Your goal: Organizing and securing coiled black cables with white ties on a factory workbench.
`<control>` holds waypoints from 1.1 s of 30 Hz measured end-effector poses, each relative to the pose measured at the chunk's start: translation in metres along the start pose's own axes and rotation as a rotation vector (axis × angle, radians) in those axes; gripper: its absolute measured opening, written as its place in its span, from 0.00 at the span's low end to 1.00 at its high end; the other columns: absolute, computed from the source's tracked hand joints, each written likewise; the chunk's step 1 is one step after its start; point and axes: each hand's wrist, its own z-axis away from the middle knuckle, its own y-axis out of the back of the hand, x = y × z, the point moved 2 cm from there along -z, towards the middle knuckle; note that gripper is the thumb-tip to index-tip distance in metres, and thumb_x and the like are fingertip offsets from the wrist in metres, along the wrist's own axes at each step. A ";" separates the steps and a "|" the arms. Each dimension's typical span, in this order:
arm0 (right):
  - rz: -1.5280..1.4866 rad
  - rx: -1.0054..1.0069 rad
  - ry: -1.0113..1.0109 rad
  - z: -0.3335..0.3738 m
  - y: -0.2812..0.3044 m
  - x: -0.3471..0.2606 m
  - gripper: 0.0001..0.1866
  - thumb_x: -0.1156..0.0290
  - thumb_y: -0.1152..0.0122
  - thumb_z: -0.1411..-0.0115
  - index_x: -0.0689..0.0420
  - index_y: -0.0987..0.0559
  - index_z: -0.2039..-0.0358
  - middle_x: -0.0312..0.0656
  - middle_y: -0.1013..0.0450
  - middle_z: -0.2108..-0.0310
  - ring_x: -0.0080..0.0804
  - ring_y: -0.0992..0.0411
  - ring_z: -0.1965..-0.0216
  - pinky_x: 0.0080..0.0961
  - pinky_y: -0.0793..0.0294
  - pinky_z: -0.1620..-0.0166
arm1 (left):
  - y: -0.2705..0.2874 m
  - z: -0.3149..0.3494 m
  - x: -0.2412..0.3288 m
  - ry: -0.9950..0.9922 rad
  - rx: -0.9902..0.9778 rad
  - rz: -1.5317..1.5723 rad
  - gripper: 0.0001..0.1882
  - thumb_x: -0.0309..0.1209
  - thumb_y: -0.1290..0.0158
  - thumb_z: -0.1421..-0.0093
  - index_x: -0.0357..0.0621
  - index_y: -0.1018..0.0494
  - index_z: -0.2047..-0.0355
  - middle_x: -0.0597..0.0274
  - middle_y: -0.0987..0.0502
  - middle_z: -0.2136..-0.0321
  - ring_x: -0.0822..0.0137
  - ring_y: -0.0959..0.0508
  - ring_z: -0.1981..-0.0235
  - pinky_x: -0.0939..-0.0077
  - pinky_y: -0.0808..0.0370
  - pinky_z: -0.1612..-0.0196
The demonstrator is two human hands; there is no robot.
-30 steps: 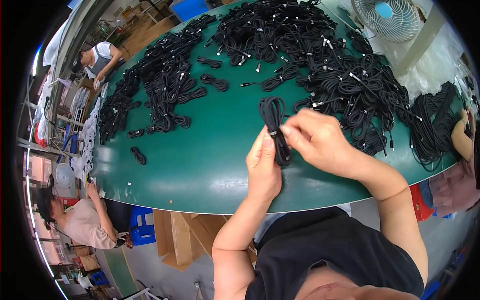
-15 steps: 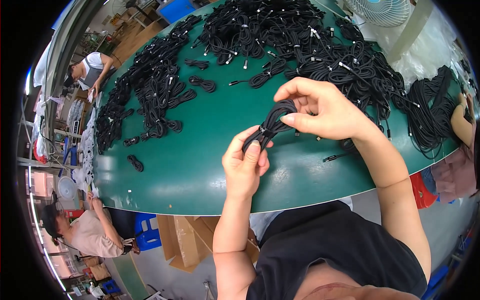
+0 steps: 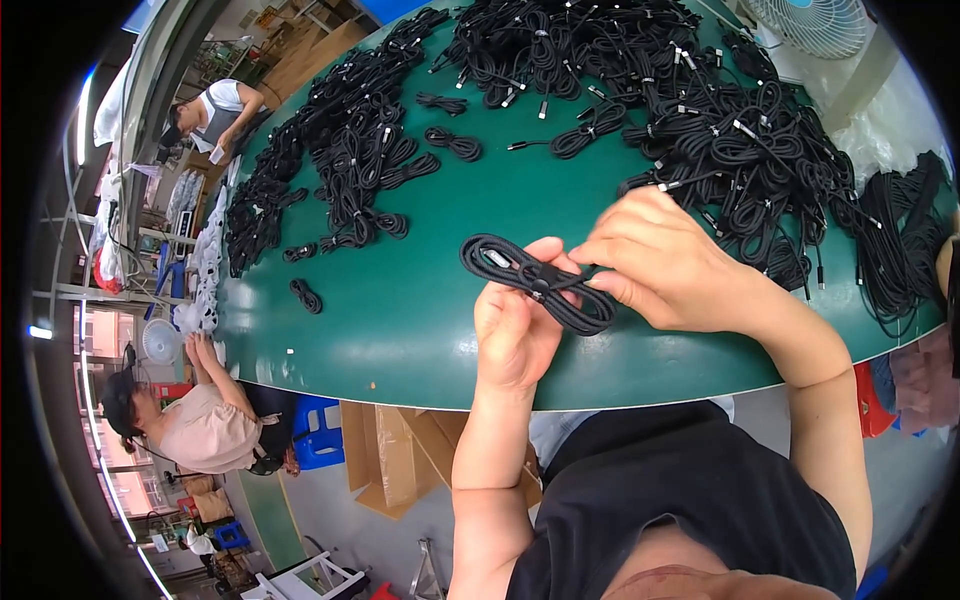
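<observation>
The coiled black cable (image 3: 520,277), an oval bundle cinched mid-length by a dark strap (image 3: 543,277), shows a silver connector (image 3: 497,258) in its left loop. The left hand (image 3: 514,335) grips it above the green table (image 3: 400,290). The right hand's (image 3: 672,262) fingertips touch its right half; what they pinch is unclear.

Coiled black cable (image 3: 546,278) — looped long and gathered at its waist.
Held in the left hand (image 3: 517,335) above the green surface (image 3: 420,340), it slants from upper left to lower right. A dark band (image 3: 552,272) cinches its middle, loops spreading at both ends — a silver connector (image 3: 497,258) shows within the left loop. The right hand's (image 3: 588,276) fingertips are at its right half.
</observation>
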 end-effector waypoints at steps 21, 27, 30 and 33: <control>0.159 -0.087 -0.144 0.007 -0.001 -0.017 0.09 0.74 0.41 0.55 0.62 0.29 0.73 0.40 0.37 0.77 0.33 0.30 0.78 0.26 0.30 0.81 | -0.003 -0.003 -0.024 -0.004 0.076 -0.153 0.16 0.25 0.47 0.45 0.38 0.33 0.56 0.57 0.30 0.55 0.67 0.30 0.55 0.71 0.35 0.49; 0.153 0.024 -0.303 0.001 0.007 -0.010 0.12 0.65 0.45 0.45 0.63 0.27 0.68 0.45 0.31 0.72 0.38 0.28 0.75 0.27 0.28 0.76 | -0.004 -0.007 -0.009 -0.094 0.110 -0.135 0.17 0.27 0.47 0.45 0.40 0.33 0.54 0.60 0.30 0.55 0.66 0.30 0.54 0.68 0.35 0.49; -0.736 -0.204 -0.856 0.002 0.000 0.003 0.18 0.59 0.50 0.40 0.64 0.25 0.66 0.42 0.29 0.79 0.27 0.29 0.77 0.22 0.30 0.75 | -0.005 -0.009 -0.009 -0.121 0.103 -0.173 0.26 0.27 0.45 0.47 0.39 0.39 0.48 0.53 0.30 0.56 0.64 0.28 0.60 0.72 0.30 0.56; -0.774 -0.070 -0.768 0.003 0.000 0.014 0.19 0.57 0.51 0.39 0.62 0.25 0.62 0.38 0.29 0.78 0.21 0.32 0.78 0.21 0.31 0.74 | -0.004 -0.013 -0.002 -0.144 0.099 -0.206 0.31 0.30 0.45 0.46 0.39 0.45 0.45 0.49 0.31 0.58 0.64 0.27 0.65 0.72 0.28 0.63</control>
